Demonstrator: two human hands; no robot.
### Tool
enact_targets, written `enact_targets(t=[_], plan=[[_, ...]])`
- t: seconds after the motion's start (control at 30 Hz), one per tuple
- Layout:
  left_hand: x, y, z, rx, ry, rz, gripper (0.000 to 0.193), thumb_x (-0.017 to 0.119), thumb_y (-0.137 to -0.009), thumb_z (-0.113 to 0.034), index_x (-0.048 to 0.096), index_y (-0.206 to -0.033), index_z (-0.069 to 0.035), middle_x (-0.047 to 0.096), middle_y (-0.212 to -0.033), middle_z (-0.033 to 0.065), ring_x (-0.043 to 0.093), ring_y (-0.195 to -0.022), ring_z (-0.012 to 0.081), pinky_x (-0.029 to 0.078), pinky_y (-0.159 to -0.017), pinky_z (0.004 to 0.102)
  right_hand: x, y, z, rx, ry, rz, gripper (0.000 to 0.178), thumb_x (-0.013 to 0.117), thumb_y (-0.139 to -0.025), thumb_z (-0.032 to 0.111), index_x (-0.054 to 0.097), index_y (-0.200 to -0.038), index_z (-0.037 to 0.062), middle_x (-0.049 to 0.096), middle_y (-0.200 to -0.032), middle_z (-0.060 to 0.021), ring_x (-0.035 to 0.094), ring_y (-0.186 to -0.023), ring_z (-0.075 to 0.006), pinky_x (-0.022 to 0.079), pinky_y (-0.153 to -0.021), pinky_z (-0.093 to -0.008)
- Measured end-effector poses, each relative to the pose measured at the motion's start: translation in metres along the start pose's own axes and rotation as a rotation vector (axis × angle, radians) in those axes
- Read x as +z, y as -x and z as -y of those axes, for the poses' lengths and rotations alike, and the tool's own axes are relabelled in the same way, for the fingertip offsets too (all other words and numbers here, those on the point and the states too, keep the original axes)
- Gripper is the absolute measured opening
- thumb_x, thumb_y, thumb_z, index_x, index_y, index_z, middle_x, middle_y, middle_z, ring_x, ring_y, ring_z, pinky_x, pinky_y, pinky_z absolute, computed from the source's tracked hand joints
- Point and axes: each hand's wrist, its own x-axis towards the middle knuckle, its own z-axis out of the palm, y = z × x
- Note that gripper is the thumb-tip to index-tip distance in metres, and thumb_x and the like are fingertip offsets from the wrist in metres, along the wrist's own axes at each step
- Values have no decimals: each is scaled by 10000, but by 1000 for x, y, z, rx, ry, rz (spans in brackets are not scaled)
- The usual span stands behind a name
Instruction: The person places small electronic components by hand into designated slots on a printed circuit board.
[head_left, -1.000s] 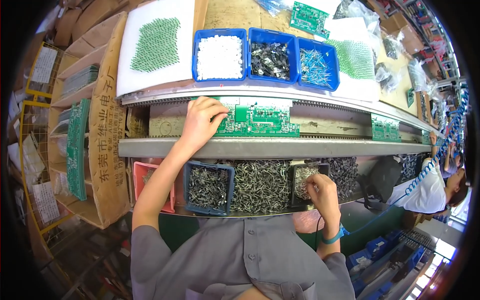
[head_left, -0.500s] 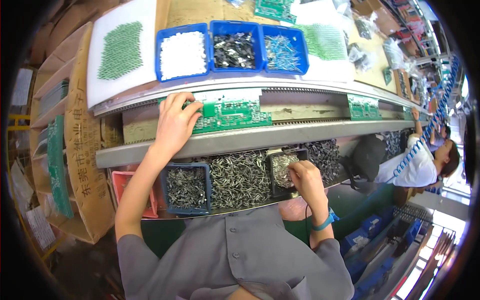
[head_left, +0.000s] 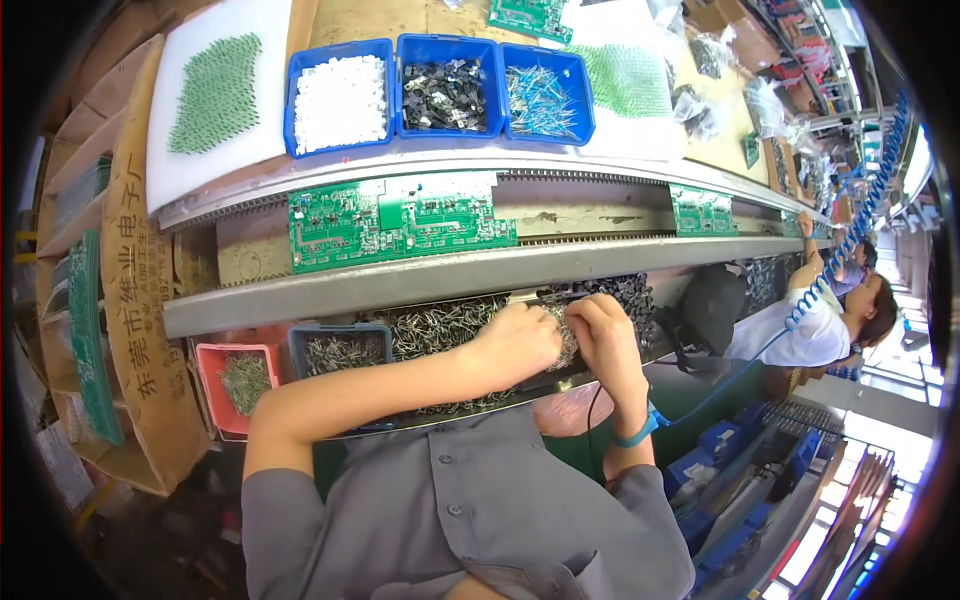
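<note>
My left hand [head_left: 520, 342] and my right hand [head_left: 600, 335] meet over a small bin of metal-legged parts [head_left: 566, 335] at the near edge of the bench, fingers curled down into it. What each hand pinches is hidden by the fingers. A heap of similar small components [head_left: 430, 325] lies just left of my left hand. Above the hands, a green circuit board [head_left: 400, 220] rests on the conveyor rail [head_left: 400, 280], untouched. A blue wrist strap [head_left: 635, 432] with a coiled cord sits on my right wrist.
Three blue bins hold white parts [head_left: 340, 95], black parts [head_left: 447, 92] and blue-legged parts [head_left: 545, 95] on the far shelf. Green foam pads [head_left: 215, 90] flank them. A pink bin [head_left: 235, 380] and a blue bin [head_left: 340, 350] sit left. A co-worker [head_left: 830, 320] works at right, near another board [head_left: 705, 212].
My left hand left the green circuit board and came down to the parts bin beside my right hand. The view shifted, bringing the board toward the middle.
</note>
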Motion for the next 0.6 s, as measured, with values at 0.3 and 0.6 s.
enact_targets(t=[0.3,0.6], plan=[[41,-18,-27,-184,-84,67,111,599,-707,-117,694,-759,-92,652,-851,66,621,-848,229,463,-683,349,12,-48,10,-118,-20,-19,112,665,-776,-24,638,-878,12,617,-781,-125,611,-701,-293,495,-623,-349],[66,-28,-14,-225,289,-142,297,552,-770,-109,600,-1048,-15,602,-1065,155,568,-1032,278,440,-929,405,60,-112,19,-441,66,71,107,672,-740,34,621,-821,80,567,-812,-74,530,-820,-282,417,-732,-379]])
